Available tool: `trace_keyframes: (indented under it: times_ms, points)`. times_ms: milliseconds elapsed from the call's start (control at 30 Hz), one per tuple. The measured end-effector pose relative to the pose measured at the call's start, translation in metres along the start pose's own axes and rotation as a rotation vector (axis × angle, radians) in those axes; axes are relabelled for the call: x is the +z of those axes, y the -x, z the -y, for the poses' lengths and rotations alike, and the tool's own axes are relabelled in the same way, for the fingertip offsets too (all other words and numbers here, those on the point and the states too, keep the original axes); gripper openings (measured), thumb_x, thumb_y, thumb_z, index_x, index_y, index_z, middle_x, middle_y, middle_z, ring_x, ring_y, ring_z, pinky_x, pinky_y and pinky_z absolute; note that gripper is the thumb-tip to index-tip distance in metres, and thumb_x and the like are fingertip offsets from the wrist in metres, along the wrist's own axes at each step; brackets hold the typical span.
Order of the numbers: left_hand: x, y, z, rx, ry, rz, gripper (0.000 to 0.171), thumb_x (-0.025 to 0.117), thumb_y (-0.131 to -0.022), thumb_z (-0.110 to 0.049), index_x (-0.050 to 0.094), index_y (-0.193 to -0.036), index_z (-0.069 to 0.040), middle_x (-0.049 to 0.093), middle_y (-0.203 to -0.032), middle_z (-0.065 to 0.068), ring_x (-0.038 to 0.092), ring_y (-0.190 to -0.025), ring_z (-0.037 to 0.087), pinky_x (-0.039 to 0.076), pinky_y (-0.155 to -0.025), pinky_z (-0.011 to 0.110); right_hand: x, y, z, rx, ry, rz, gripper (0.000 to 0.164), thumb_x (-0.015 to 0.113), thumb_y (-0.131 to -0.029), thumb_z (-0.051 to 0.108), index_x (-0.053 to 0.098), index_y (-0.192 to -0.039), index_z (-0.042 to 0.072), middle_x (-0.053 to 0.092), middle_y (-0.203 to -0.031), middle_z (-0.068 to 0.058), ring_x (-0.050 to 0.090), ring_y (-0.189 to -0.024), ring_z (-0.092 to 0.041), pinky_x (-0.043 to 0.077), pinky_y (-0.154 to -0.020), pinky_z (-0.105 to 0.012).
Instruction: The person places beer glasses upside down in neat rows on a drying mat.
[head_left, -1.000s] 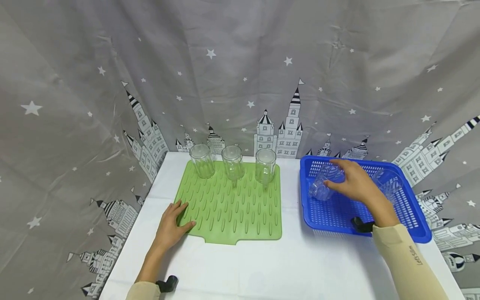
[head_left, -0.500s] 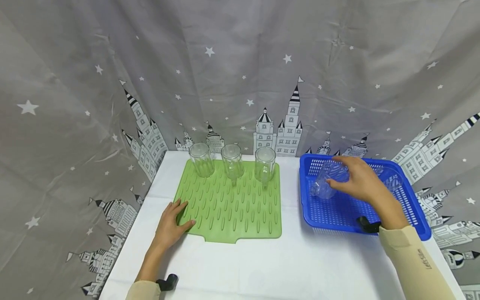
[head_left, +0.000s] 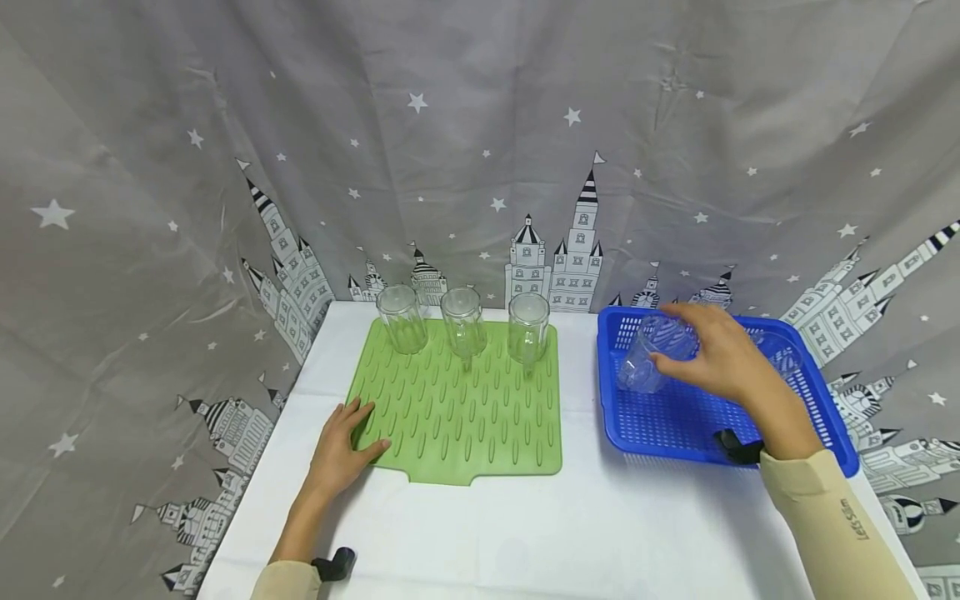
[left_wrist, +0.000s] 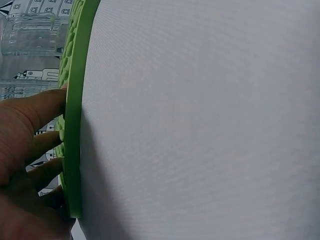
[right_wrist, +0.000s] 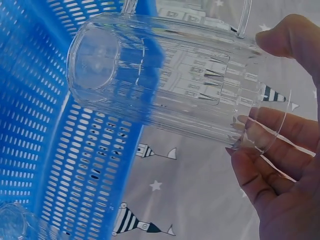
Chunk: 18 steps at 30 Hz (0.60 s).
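Note:
My right hand [head_left: 712, 350] grips a clear glass mug [head_left: 651, 360] by its rim end, over the left part of a blue plastic basket [head_left: 611, 417]. In the right wrist view, thumb and fingers hold opposite sides of the rim of that mug [right_wrist: 185, 80], its base pointing away from the palm. My left hand [head_left: 337, 454] rests on the near left corner of a green ridged mat [head_left: 450, 425], fingers spread and relaxed. Along the mat's far edge stand three glass mugs, the left one [head_left: 405, 325], the middle one [head_left: 464, 325] and the right one [head_left: 528, 329].
Another clear glass [head_left: 780, 354] sits in the right part of the basket, partly hidden by my right arm. A white cloth [head_left: 525, 533] covers the table. Behind it hangs a grey curtain [head_left: 450, 125] printed with castles and stars.
The mug in my right hand has tilted from lying in the basket to a more raised position, rim end up. My right hand has shifted slightly right and away. The left hand stays put.

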<state>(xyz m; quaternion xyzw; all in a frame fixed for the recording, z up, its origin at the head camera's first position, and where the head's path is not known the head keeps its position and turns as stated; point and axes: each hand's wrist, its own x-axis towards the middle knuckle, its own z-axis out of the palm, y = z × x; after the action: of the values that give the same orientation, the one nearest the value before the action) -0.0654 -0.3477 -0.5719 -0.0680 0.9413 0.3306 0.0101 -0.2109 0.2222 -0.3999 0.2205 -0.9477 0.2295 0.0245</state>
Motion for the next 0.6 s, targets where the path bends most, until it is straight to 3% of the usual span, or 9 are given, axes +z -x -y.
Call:
trace_keyframes:
  times_ms: [600]
  points:
    - [0.000,0.001,0.000,0.007,0.004,-0.009,0.081,0.083,-0.095,-0.026,0.044,-0.162,-0.002,0.028,-0.174,0.029,0.014,-0.163,0.057,0.017,-0.130,0.077,-0.009,-0.001,0.023,-0.058,-0.005,-0.073,0.074,0.088,-0.084,0.035,0.062,-0.148,0.008,0.066,-0.148,-0.018,0.055,-0.138,-0.041,0.044,-0.117,-0.069]
